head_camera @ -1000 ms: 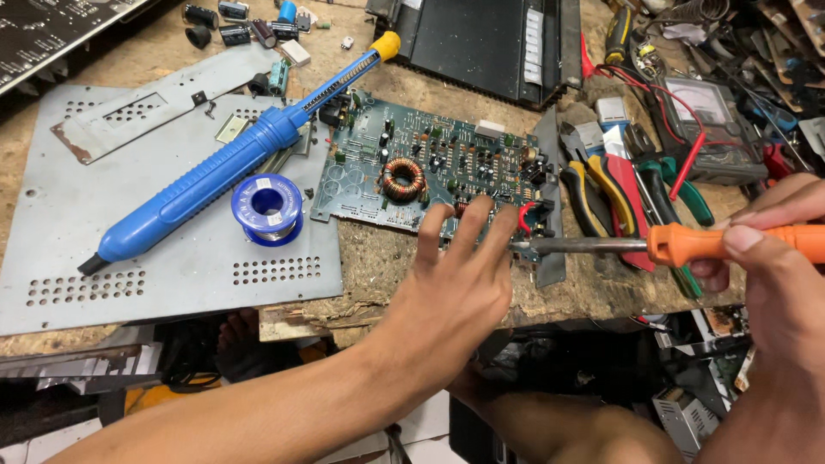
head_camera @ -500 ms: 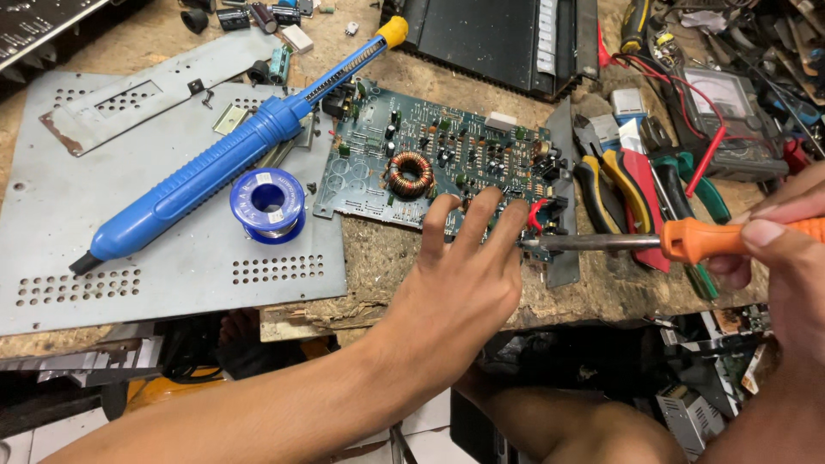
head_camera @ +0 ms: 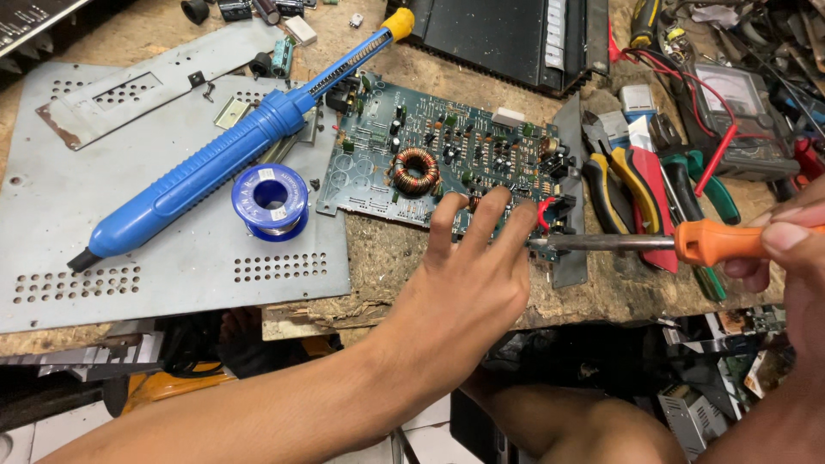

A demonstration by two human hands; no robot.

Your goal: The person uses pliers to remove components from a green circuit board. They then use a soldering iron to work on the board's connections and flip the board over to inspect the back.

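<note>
A: Fingers?
B: Left hand (head_camera: 455,301) spread open, fingertips on the circuit board (head_camera: 430,159) near edge, gripping nothing. Right hand (head_camera: 786,258) closed round the orange screwdriver (head_camera: 653,243), tip at the board's 4 o'clock corner.
A: Step?
B: Looked like working a screw; steady pressure needed.
A: Hidden?
B: Screw itself unclear; right hand cut off at 3 o'clock. Board lay mid-counter (head_camera: 387,258).

Green circuit board (head_camera: 447,163) with copper-brown coil (head_camera: 415,170); orange-handled screwdriver (head_camera: 679,244); blue desoldering pump (head_camera: 215,163), yellow tip; blue solder spool (head_camera: 270,201)
</note>
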